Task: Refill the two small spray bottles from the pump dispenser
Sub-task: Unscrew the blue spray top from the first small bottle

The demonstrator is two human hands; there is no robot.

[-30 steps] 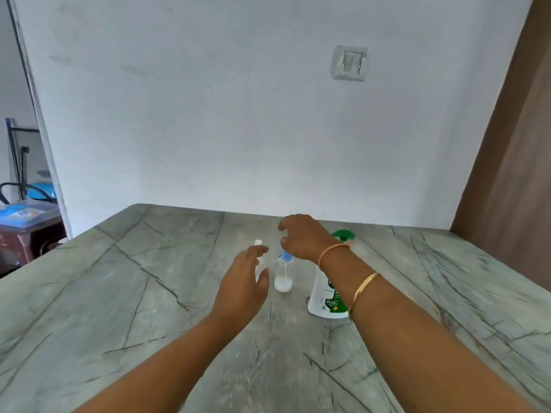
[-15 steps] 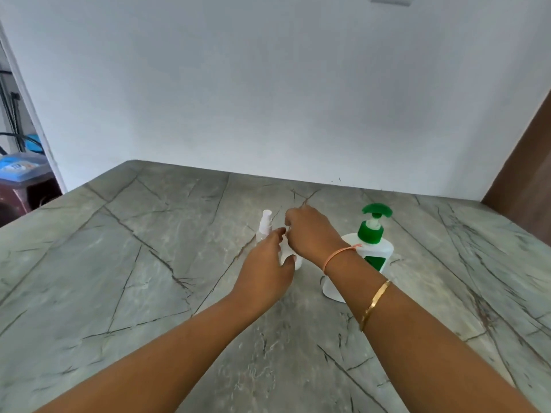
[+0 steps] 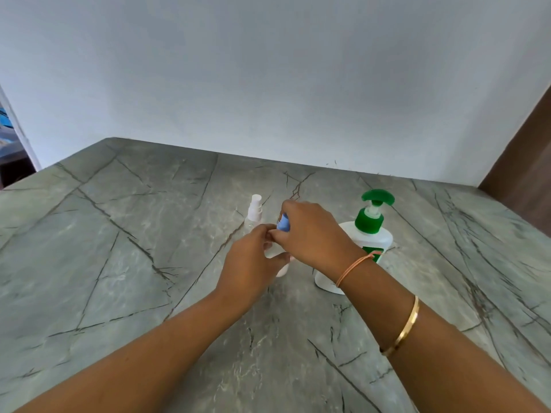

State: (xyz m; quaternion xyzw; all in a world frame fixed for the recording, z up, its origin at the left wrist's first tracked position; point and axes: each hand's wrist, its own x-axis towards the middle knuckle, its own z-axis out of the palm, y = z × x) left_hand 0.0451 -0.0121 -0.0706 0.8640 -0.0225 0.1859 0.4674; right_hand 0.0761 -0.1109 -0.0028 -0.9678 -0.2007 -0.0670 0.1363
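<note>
Two small spray bottles stand on the grey veined counter [image 3: 119, 263] in front of you, and both your hands are on the nearer one. Your left hand [image 3: 250, 263] wraps its fingers and thumb round the pale body of the blue-capped bottle [image 3: 283, 225], whose bottom end shows below your thumb, down at the counter. Your right hand [image 3: 310, 234] curls over the top of it, fingers closed on the blue cap. The white-capped bottle [image 3: 255, 210] stands upright just behind your left hand, with no hand on it. The pump dispenser [image 3: 369, 231], white with a green pump head, stands upright just to the right, its lower part hidden behind your right wrist. That arm wears a thin thread band [image 3: 354, 265] and a gold bangle [image 3: 402, 332]
</note>
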